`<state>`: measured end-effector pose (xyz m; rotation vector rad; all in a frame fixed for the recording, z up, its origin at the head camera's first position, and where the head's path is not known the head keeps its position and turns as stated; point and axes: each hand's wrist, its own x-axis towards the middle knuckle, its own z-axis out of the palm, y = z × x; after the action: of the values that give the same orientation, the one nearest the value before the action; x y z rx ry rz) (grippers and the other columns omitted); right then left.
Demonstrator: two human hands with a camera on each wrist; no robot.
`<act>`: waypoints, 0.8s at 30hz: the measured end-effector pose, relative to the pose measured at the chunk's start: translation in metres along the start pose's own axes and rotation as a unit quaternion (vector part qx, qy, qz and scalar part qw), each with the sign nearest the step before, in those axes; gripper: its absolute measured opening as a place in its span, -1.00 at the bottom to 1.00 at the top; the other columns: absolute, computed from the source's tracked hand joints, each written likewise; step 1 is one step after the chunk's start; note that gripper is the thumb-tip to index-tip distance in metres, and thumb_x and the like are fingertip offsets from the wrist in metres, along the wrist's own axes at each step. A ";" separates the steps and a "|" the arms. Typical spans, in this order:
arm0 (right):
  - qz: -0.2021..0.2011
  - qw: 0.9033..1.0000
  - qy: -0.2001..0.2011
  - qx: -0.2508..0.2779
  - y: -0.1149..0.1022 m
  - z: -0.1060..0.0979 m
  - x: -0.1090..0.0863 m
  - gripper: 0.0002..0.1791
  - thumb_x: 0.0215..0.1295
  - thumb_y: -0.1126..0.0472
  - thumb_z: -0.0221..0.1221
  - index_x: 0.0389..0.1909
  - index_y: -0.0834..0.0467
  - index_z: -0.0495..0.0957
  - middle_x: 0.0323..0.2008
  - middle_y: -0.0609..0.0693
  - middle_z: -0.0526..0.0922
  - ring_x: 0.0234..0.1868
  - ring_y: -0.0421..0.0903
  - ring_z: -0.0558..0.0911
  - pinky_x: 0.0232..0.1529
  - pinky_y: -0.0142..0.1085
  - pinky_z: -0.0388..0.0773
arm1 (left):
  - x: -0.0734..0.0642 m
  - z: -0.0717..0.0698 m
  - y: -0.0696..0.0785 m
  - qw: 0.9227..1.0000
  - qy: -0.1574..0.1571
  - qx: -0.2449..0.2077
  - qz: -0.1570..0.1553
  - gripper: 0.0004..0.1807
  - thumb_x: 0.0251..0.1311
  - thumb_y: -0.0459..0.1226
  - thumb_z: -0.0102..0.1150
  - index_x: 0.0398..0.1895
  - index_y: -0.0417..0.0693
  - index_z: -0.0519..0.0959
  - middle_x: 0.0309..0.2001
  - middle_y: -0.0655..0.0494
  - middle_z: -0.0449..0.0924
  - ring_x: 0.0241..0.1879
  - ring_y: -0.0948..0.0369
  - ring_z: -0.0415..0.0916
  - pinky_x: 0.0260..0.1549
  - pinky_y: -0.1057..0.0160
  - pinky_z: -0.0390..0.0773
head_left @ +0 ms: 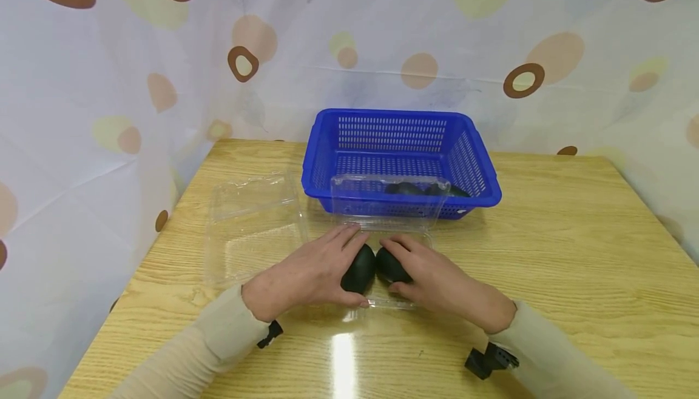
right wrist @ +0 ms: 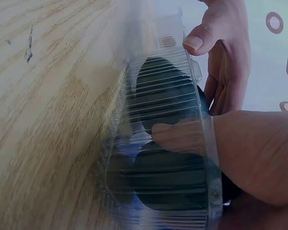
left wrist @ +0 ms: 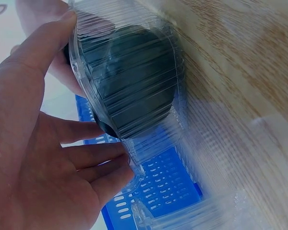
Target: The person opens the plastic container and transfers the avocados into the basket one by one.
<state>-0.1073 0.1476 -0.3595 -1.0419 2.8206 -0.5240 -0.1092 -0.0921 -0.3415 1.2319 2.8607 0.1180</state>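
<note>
Two dark green avocados lie side by side in a clear plastic clamshell box (head_left: 392, 305), its lid standing up at the back. My left hand (head_left: 311, 268) spans the left avocado (head_left: 360, 270), the thumb at the box's near rim and the fingertips at its far rim. In the left wrist view, thumb and fingers (left wrist: 108, 184) grip that rim, and ribbed plastic covers the avocado (left wrist: 137, 79). My right hand (head_left: 439, 287) holds the right avocado (head_left: 389, 265); its thumb (right wrist: 175, 134) presses inside the box in the right wrist view. The right hand's other fingers are partly hidden.
A blue perforated basket (head_left: 401, 114) stands behind the box with more dark avocados (head_left: 404, 188) near its front wall. Another open clear clamshell box (head_left: 256, 223) lies to the left. A patterned cloth (head_left: 355, 41) hangs behind the wooden table (head_left: 573, 253).
</note>
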 end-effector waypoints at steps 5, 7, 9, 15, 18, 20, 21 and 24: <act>0.001 1.000 0.001 0.010 0.002 0.001 0.001 -0.21 0.19 0.20 0.38 0.40 0.31 0.29 0.28 0.24 0.44 0.20 0.17 0.56 0.11 0.03 0.61 | 0.000 0.000 0.000 1.000 -0.001 -0.006 -0.004 0.18 0.00 0.43 0.19 0.49 -0.21 0.17 0.46 -0.18 0.24 0.46 -0.03 0.22 0.44 0.11 0.30; -0.003 1.000 0.007 0.014 0.003 0.001 0.000 -0.23 0.18 0.22 0.37 0.39 0.31 0.31 0.28 0.24 0.44 0.19 0.17 0.56 0.10 0.03 0.62 | 0.000 0.000 0.000 1.000 -0.003 -0.008 -0.007 0.19 0.00 0.43 0.19 0.49 -0.21 0.17 0.46 -0.17 0.24 0.46 -0.03 0.21 0.45 0.10 0.29; -0.005 1.000 0.013 0.019 0.004 0.001 -0.002 -0.23 0.16 0.24 0.37 0.38 0.32 0.32 0.28 0.25 0.45 0.19 0.17 0.56 0.08 0.03 0.62 | 0.001 0.000 0.000 1.000 -0.004 -0.012 -0.008 0.18 0.00 0.42 0.20 0.49 -0.21 0.18 0.46 -0.17 0.24 0.47 -0.02 0.21 0.45 0.10 0.28; 0.010 0.998 0.022 0.052 0.005 -0.001 -0.006 -0.24 0.16 0.24 0.34 0.38 0.29 0.32 0.30 0.25 0.43 0.19 0.18 0.56 0.06 0.03 0.63 | 0.001 0.001 0.000 1.000 0.001 -0.019 -0.006 0.19 -0.02 0.42 0.22 0.48 -0.22 0.19 0.46 -0.17 0.25 0.47 -0.03 0.21 0.44 0.10 0.29; 0.025 0.996 0.033 0.074 0.005 -0.004 -0.008 -0.26 0.15 0.23 0.33 0.38 0.25 0.34 0.27 0.21 0.46 0.15 0.13 0.58 0.03 0.00 0.64 | 0.001 0.001 0.000 1.000 0.006 -0.020 -0.005 0.19 -0.03 0.41 0.24 0.48 -0.23 0.20 0.45 -0.17 0.26 0.46 -0.03 0.22 0.44 0.11 0.30; 0.030 0.995 0.047 0.083 0.006 -0.006 -0.009 -0.27 0.14 0.22 0.33 0.36 0.23 0.36 0.24 0.18 0.49 0.10 0.10 0.60 -0.01 -0.04 0.65 | 0.001 0.001 0.000 1.000 0.007 -0.022 -0.006 0.19 -0.03 0.41 0.25 0.47 -0.23 0.20 0.45 -0.17 0.26 0.46 -0.03 0.22 0.44 0.11 0.30; 0.033 0.994 0.054 0.086 0.007 -0.007 -0.010 -0.28 0.13 0.22 0.33 0.35 0.22 0.38 0.22 0.17 0.50 0.07 0.08 0.61 -0.05 -0.06 0.66 | 0.001 0.001 0.000 1.000 0.006 -0.024 -0.007 0.19 -0.03 0.40 0.25 0.47 -0.23 0.20 0.45 -0.17 0.26 0.46 -0.03 0.22 0.44 0.11 0.30; 0.036 0.991 0.083 0.101 0.007 -0.012 -0.013 -0.30 0.10 0.22 0.36 0.31 0.19 0.42 0.18 0.14 0.54 0.00 0.03 0.64 -0.12 -0.13 0.67 | 0.001 0.001 0.000 0.999 0.003 -0.031 -0.010 0.19 -0.04 0.40 0.26 0.48 -0.22 0.20 0.45 -0.16 0.26 0.46 -0.02 0.21 0.44 0.10 0.31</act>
<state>-0.1042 0.1645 -0.3517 -0.8925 2.8548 -0.9051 -0.1100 -0.0914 -0.3424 1.1935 2.8511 0.2075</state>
